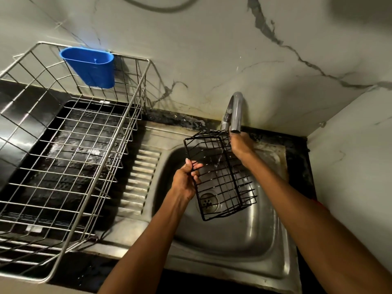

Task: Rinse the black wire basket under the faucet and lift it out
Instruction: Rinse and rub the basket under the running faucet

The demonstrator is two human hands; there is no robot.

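From the head view, the black wire basket (220,177) is hanging tilted over the steel sink (244,236), above the drain (209,202), with a thin stream of water falling through it from the faucet (234,115). The left hand (185,179) is gripping the basket's near left edge, fingers curling around the wires. The right hand (240,144) is grasping the basket's far upper corner, just under the faucet spout. To the left, a large metal dish rack (70,158) is sitting on the dark tabletop (25,115), with a blue plastic cup (90,66) hanging on its back rail.
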